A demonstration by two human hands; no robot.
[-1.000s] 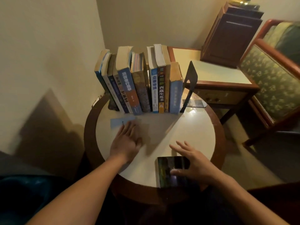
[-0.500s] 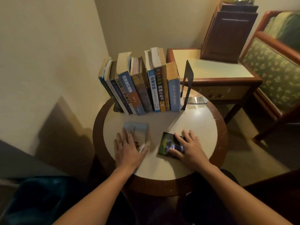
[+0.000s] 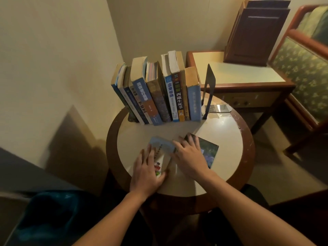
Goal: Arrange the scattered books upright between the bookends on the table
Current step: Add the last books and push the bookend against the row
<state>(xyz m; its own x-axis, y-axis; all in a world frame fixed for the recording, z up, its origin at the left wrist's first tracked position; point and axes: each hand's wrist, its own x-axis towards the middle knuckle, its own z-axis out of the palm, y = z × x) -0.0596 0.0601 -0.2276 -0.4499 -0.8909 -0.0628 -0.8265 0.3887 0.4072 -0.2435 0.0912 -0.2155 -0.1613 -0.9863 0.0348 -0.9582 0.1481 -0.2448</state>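
Several books (image 3: 159, 93) stand upright in a row at the back of the round table (image 3: 225, 135), leaning slightly left. A black bookend (image 3: 209, 86) stands just right of the row, and only the foot of the other bookend (image 3: 132, 119) shows at its left end. Two books lie flat in front. My left hand (image 3: 146, 172) rests with straight fingers on a pale blue book (image 3: 162, 148), thumb at its near edge. My right hand (image 3: 189, 157) lies on the left part of a dark-covered book (image 3: 210, 150), fingertips touching the pale book's right edge.
A wall corner closes in behind and to the left of the table. A rectangular side table (image 3: 239, 73) with a dark wooden cabinet (image 3: 255, 32) stands at the back right, beside a patterned armchair (image 3: 301, 71). A dark teal cloth (image 3: 49, 217) lies at the lower left.
Both flat books have slid toward the table's middle. My right hand moved left with the dark book until its fingertips reached the pale book. My left hand stayed on the pale book.
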